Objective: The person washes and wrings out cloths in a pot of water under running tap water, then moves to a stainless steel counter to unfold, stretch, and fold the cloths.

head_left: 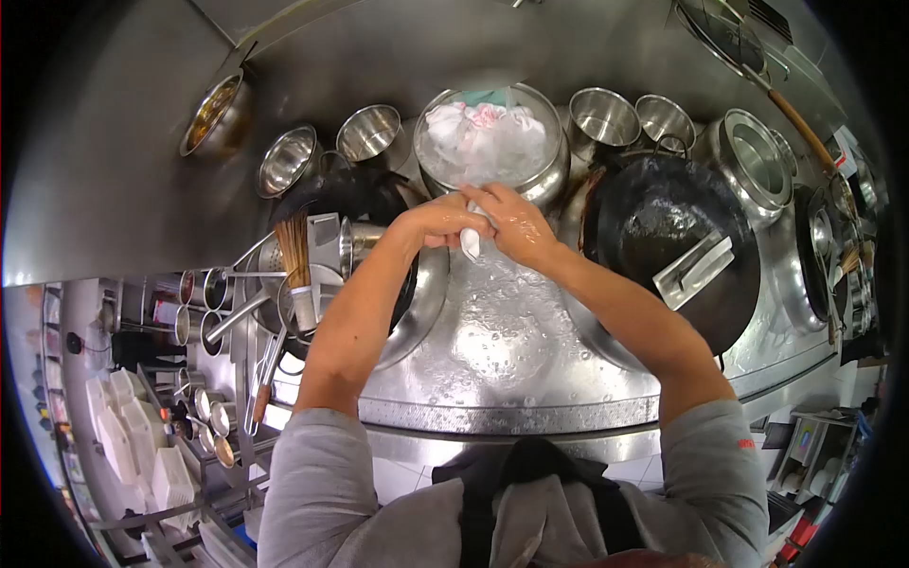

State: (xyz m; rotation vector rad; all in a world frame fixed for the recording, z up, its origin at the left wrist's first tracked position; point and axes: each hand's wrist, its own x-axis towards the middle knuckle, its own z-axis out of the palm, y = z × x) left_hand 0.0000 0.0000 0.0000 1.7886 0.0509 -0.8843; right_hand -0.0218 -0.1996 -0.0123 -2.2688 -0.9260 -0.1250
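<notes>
Both my hands are wrapped round a wet white cloth [471, 244], and one end of it hangs below my fingers. My left hand [443, 220] grips it from the left, while my right hand [519, 225] closes over it from the right. Most of the cloth is hidden inside my fingers. Just beyond my hands stands a large steel pot [546, 183] of water. Several white and pinkish cloths [483, 123] lie in it, with a green one at the back, under what looks like steam.
The wet steel worktop [502, 331] lies below my hands. A black wok [653, 204] with a metal piece [694, 271] in it sits right. Left are strainers and a bamboo brush [294, 256] over another wok. Steel pots [369, 134] line the back.
</notes>
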